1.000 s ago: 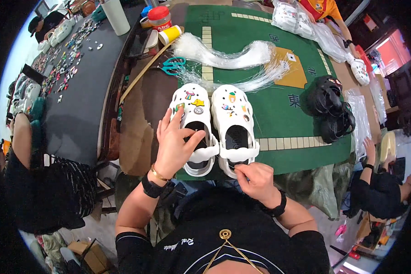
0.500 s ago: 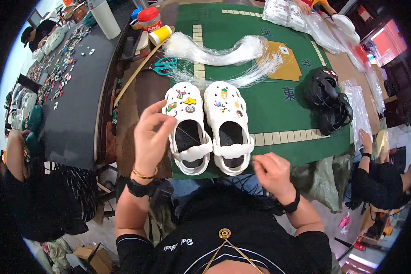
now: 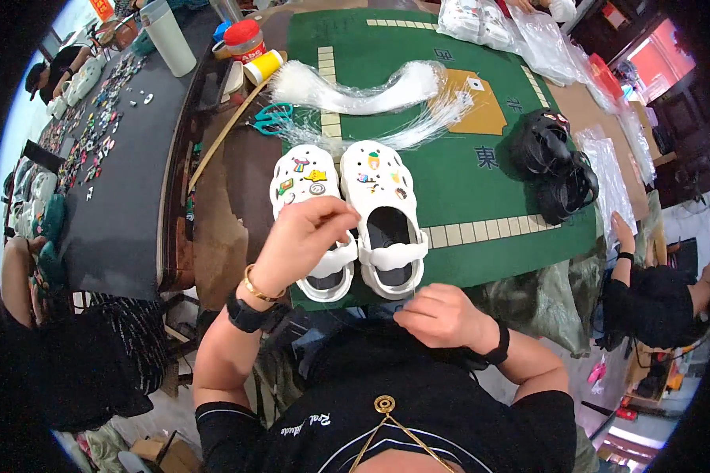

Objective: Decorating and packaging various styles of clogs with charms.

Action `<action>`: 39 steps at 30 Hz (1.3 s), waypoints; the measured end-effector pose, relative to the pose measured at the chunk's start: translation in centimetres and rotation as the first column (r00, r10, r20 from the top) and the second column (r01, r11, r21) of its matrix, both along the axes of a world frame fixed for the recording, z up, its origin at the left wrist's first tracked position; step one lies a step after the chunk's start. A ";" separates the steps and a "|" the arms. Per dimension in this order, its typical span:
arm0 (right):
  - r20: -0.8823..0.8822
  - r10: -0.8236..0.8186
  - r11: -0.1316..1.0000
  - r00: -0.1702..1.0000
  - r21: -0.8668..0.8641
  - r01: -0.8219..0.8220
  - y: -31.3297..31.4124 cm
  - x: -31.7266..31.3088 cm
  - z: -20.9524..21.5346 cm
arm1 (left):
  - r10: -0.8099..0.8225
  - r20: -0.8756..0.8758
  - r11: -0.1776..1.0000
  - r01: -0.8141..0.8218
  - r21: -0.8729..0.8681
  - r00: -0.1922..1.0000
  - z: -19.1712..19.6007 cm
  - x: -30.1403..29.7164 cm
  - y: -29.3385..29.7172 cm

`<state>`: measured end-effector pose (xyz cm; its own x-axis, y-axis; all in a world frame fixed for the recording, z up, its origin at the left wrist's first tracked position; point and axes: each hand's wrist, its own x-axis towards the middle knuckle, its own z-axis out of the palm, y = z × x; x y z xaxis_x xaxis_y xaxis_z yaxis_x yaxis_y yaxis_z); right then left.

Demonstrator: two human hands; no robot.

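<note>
A pair of white clogs stands side by side on the green mat (image 3: 465,197), toes pointing away from me. Colourful charms fill some holes on the left clog (image 3: 285,169) and the right clog (image 3: 393,206). Over the left clog's opening is my left hand (image 3: 308,236), its thumb and fingertips pinched together near the gap between the shoes. My right hand (image 3: 442,315) is closed just in front of the right clog's heel, fingertips pressed together. A faint thin line shows at the right fingertips; what either pinch holds is too fine to make out.
Beyond the clogs lies a bundle of clear plastic strands (image 3: 363,94), with teal-handled scissors (image 3: 270,118) beside it. Black clogs (image 3: 556,165) sit at the right. A red-lidded jar (image 3: 244,41) and yellow cup (image 3: 263,68) stand back left. Co-workers sit at both sides.
My left hand has moved right, from beside the left clog to over it, its fingers now pinched. My right hand has shifted slightly left and nearer to me. The whole view has shifted a little.
</note>
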<state>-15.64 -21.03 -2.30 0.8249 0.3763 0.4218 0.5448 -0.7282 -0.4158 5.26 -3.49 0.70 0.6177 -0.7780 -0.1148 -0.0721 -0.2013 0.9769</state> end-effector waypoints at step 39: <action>-0.281 -0.364 0.665 0.888 0.589 0.459 0.6 8.5 1.5 | 0.105 -0.078 0.988 -0.112 -0.102 0.991 1.3 -0.9 -1.8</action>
<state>-7.10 -20.41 -0.85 0.8935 -0.3252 0.3096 0.1609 -0.4118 -0.8970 4.35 -5.33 2.00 0.6923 -0.7169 -0.0828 0.0161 -0.0994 0.9949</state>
